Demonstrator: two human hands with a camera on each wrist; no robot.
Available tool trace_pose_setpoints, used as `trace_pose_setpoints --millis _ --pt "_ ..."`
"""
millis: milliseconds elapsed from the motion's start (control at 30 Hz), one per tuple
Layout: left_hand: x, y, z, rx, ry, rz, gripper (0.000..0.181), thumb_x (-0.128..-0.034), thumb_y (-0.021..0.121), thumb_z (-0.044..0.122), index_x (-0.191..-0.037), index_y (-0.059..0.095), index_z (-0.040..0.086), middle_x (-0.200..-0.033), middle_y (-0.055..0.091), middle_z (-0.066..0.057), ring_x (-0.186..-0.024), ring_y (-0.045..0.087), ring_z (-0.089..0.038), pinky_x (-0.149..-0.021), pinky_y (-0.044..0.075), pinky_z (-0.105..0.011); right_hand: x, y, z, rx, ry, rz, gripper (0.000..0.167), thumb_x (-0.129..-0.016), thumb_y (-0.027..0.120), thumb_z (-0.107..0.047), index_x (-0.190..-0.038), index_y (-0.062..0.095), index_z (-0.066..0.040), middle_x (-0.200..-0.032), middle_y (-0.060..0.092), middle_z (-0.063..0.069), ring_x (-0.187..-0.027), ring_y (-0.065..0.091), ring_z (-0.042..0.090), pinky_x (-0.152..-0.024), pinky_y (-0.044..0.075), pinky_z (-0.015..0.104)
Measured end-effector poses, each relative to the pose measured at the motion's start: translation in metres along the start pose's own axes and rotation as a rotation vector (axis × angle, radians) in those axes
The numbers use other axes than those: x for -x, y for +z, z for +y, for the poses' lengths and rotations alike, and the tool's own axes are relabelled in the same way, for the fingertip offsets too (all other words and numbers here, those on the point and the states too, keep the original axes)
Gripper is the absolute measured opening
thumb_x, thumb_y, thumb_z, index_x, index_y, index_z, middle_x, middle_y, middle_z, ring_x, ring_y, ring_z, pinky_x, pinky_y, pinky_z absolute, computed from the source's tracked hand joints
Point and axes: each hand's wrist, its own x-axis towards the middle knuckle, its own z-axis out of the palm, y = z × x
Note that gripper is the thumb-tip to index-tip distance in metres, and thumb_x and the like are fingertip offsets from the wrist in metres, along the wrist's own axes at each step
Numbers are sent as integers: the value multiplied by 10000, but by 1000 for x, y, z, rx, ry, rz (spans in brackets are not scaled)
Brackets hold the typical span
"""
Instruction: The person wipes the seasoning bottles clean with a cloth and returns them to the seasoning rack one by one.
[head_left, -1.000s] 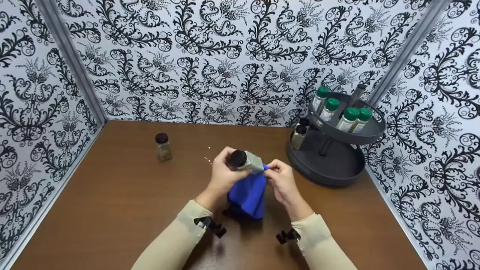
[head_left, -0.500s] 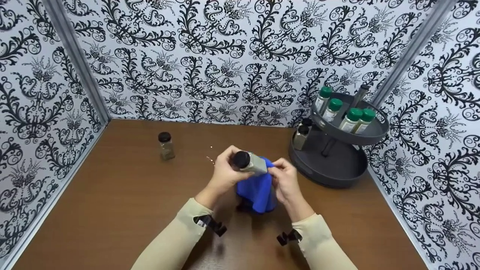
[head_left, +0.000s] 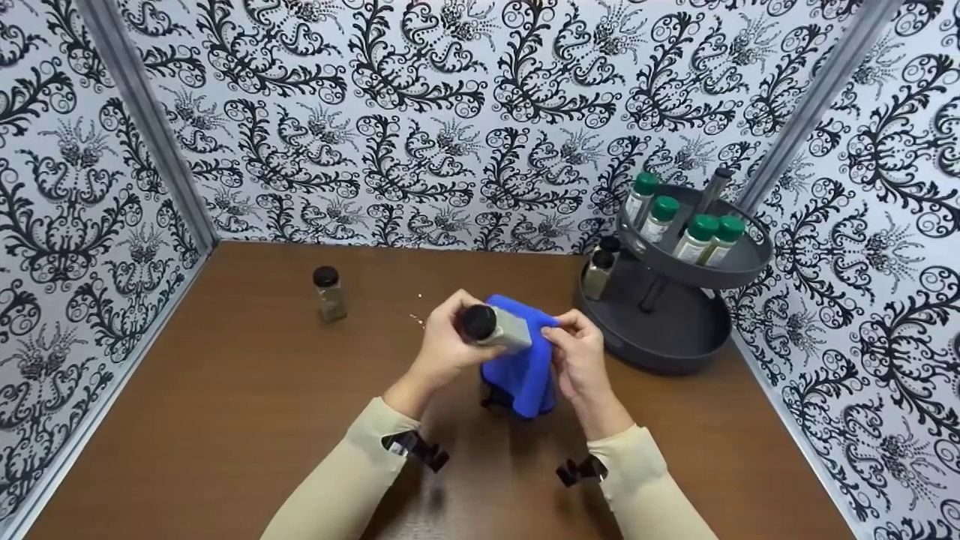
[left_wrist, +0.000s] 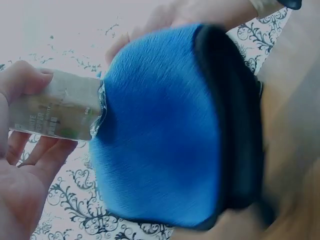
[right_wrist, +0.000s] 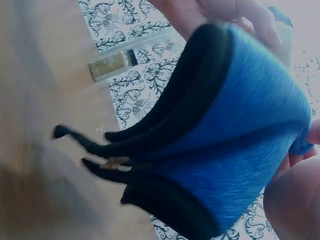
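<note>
My left hand [head_left: 441,349] grips a clear spice jar [head_left: 512,331] with a black lid, tilted so that its base points right. In the left wrist view, part of a printed label shows on the jar [left_wrist: 62,110]. From my right hand [head_left: 581,356], pinched between fingers and thumb, hangs a blue cloth [head_left: 529,375] with black edging. The cloth lies behind and against the jar's base. In the right wrist view the blue cloth [right_wrist: 250,105] is folded, its black edges trailing, and it hides most of the jar.
Another black-lidded spice jar [head_left: 329,295] stands on the brown table [head_left: 247,375] at left, with small white specks near the middle. On the right, a dark two-tier turntable [head_left: 660,352] bears several green-capped bottles [head_left: 697,238] above and black-lidded jars [head_left: 598,275] below. Patterned walls enclose the table.
The blue cloth has come up higher behind the jar and spread out along its base. My right hand has shifted slightly right and up; the left still holds the jar.
</note>
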Motion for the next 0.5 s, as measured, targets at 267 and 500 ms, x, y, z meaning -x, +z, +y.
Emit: trace_pose_setpoints --millis 267,500 --pt "3 5 -11 80 -16 32 495 -653 911 -81 -1008 566 -60 -1009 723 9 -940 684 -122 -840 561 -227 5 -2 21 20 43 -59 360 -878 551 199 -788 628 -141 -725 644 -44 -662 608 55 -589 518 176" --pt "-3 -11 -15 12 -23 110 461 -641 885 -107 -953 554 -31 -968 691 -2 -920 676 -114 -814 567 -220 8 9 21 56 38 -37 349 -841 607 197 -769 630 -143 -688 638 -49 -618 584 47 -559 485 166"
